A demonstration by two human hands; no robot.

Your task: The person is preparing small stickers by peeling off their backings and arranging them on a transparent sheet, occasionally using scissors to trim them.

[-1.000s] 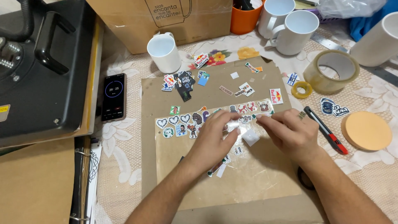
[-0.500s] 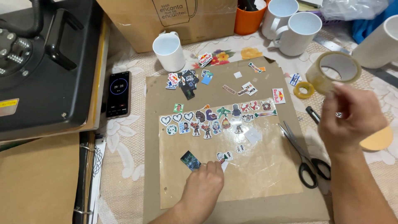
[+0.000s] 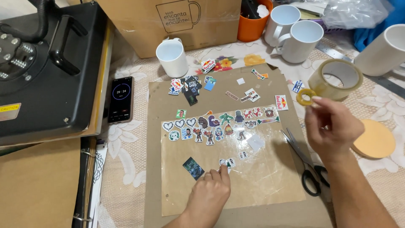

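A brown cardboard sheet (image 3: pixel 278 211) lies in front of me with a clear film (image 3: pixel 261 177) on it. Rows of small cut-out stickers (image 3: pixel 219 126) sit on the film. My left hand (image 3: pixel 209 198) rests low on the film, its forefinger pressing on a pair of tiny stickers (image 3: pixel 226 162) next to a dark rectangular sticker (image 3: pixel 193 168). My right hand (image 3: pixel 333 126) is off the sheet's right edge. Its thumb and forefinger pinch a small yellow tape roll (image 3: pixel 304 96). Black-handled scissors (image 3: pixel 306 166) lie just below that hand.
A big roll of clear tape (image 3: pixel 335 78) and a cork coaster (image 3: pixel 373 138) lie at right. White mugs (image 3: pixel 172 57) (image 3: pixel 303 40), an orange cup (image 3: pixel 253 21) and a cardboard box (image 3: pixel 168 25) stand behind. A phone (image 3: pixel 120 99) and a black heat press (image 3: pixel 46 67) are at left.
My right hand left the sticker sheet and swung right to the small yellow tape roll, uncovering the scissors. My left hand slid down to the lower stickers.
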